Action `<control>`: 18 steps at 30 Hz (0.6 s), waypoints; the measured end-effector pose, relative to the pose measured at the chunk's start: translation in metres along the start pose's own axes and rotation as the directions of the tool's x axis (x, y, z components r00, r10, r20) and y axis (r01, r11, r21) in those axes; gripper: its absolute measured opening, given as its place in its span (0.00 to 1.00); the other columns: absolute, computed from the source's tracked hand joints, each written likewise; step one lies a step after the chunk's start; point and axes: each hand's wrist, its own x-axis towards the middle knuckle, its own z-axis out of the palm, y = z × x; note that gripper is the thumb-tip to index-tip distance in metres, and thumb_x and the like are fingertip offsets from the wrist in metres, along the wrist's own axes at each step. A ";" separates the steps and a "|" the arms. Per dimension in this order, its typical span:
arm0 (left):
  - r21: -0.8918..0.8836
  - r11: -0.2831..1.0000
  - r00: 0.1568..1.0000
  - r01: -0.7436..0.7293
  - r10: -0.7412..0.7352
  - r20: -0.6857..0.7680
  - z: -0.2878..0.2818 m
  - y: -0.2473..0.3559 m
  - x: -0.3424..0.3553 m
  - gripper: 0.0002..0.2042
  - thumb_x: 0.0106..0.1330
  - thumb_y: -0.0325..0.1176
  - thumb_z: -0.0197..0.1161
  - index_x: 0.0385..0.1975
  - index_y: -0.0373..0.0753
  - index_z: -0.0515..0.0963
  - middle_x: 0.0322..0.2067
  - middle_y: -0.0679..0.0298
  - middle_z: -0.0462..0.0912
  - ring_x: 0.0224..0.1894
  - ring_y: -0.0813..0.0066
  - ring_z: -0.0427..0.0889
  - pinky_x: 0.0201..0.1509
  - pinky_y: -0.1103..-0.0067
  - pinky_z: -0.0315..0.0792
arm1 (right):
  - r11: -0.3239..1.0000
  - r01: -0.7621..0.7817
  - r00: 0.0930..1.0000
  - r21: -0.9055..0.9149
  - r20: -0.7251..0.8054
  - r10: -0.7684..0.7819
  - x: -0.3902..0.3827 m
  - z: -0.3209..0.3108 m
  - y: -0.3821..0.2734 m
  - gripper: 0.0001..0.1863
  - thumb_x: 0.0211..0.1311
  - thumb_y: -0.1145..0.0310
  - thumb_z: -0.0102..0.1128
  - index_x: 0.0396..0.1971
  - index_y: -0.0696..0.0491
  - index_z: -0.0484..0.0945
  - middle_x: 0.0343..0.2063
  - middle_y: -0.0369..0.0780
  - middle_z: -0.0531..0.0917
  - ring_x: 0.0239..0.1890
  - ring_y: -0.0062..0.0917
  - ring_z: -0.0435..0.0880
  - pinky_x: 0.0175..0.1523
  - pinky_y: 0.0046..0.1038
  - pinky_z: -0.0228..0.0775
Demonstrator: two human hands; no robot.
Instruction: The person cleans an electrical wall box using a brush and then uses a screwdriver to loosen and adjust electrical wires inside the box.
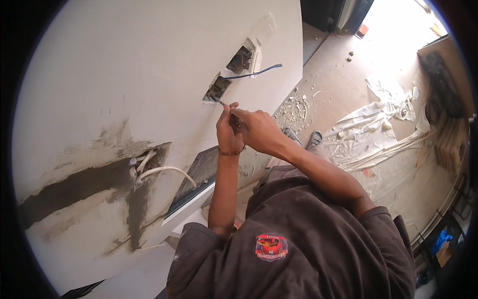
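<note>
My left hand (229, 133) and my right hand (260, 130) meet just in front of the white wall, fingers together. Between their fingertips runs a thin grey rod-like piece (217, 100); whether it is a cable or a tool shaft I cannot tell. Its far end reaches into the lower square wall opening (219, 88). A dark blue wire (254, 74) sticks out beside that opening. Just above lies a second opening (240, 59) with a white frame piece (256, 61) at its right edge. Fingers partly hide the grey piece.
At left, white conduits (167, 172) protrude from a wall hole beside a grey mortar patch (79, 187). Rubble (298, 110) lies on the floor at the wall's foot. Crumpled plastic sheeting (368, 119) spreads to the right. My sandalled feet (314, 139) stand near the rubble.
</note>
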 end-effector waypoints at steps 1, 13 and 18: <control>0.082 0.997 1.000 -0.013 0.013 -0.003 0.000 -0.001 -0.002 0.15 0.72 0.42 0.49 0.42 0.36 0.75 0.30 0.68 0.79 0.31 0.81 0.78 0.35 0.83 0.73 | 0.992 0.024 0.998 0.128 -0.066 -0.016 -0.002 0.006 0.010 0.15 0.55 0.74 0.51 0.43 0.59 0.75 0.27 0.53 0.81 0.31 0.47 0.81 0.37 0.42 0.72; 0.168 0.986 0.999 0.015 -0.023 0.044 0.004 0.010 -0.005 0.14 0.72 0.40 0.49 0.42 0.36 0.76 0.30 0.67 0.81 0.31 0.81 0.81 0.35 0.83 0.77 | 0.981 0.042 0.993 0.187 -0.119 -0.019 -0.006 0.001 0.014 0.19 0.56 0.76 0.47 0.49 0.59 0.72 0.24 0.56 0.79 0.30 0.50 0.80 0.37 0.45 0.70; 0.170 0.982 0.990 0.081 -0.099 0.100 0.034 -0.001 -0.022 0.14 0.72 0.39 0.49 0.41 0.35 0.77 0.29 0.66 0.82 0.29 0.80 0.81 0.33 0.82 0.78 | 0.998 -0.016 0.993 0.066 -0.118 0.024 -0.035 -0.027 0.005 0.21 0.55 0.78 0.48 0.51 0.60 0.73 0.26 0.56 0.79 0.30 0.49 0.80 0.38 0.41 0.71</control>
